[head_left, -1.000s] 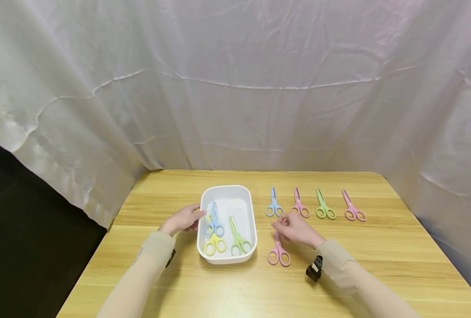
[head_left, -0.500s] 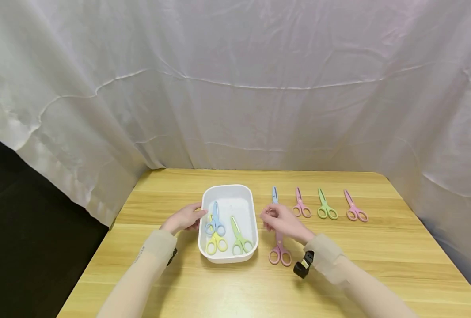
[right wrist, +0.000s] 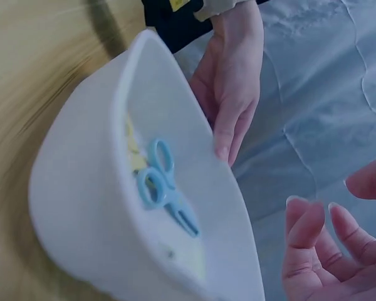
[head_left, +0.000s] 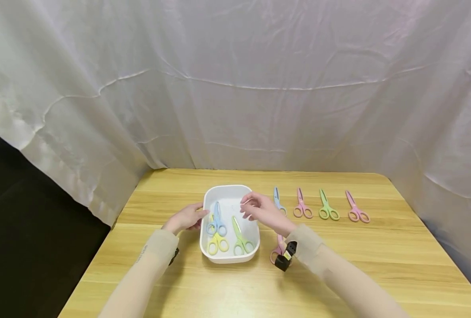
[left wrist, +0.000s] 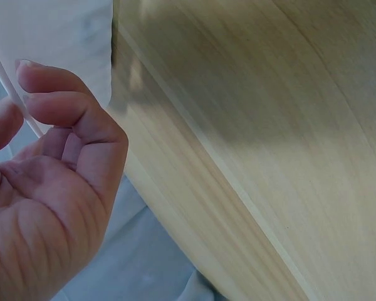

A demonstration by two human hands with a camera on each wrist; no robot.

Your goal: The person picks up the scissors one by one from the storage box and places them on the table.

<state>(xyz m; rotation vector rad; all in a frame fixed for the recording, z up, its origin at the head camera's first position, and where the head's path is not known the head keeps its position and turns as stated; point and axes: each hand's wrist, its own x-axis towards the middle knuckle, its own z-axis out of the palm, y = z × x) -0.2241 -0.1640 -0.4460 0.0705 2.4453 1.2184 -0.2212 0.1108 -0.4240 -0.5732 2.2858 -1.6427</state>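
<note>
My left hand holds the left wall of a white plastic bin, thumb over the rim and fingers outside. Blue scissors lie partly over yellow scissors in the bin, and green scissors lie to their right. Above the bin's right rim hovers my right hand. In the right wrist view its fingers are loosely bent, with nothing between them and the thumb. Under the right wrist, pink scissors on the table are partly covered by the wrist and its black camera.
Along the table's back right lies a row: blue scissors, pink scissors, green scissors and more pink scissors. The row's blue handles are partly hidden by my right hand. A pale curtain hangs behind the table.
My right hand has moved left, from over the near pink scissors to above the bin's right rim. My left hand stays on the bin, and the scissors lie as before.
</note>
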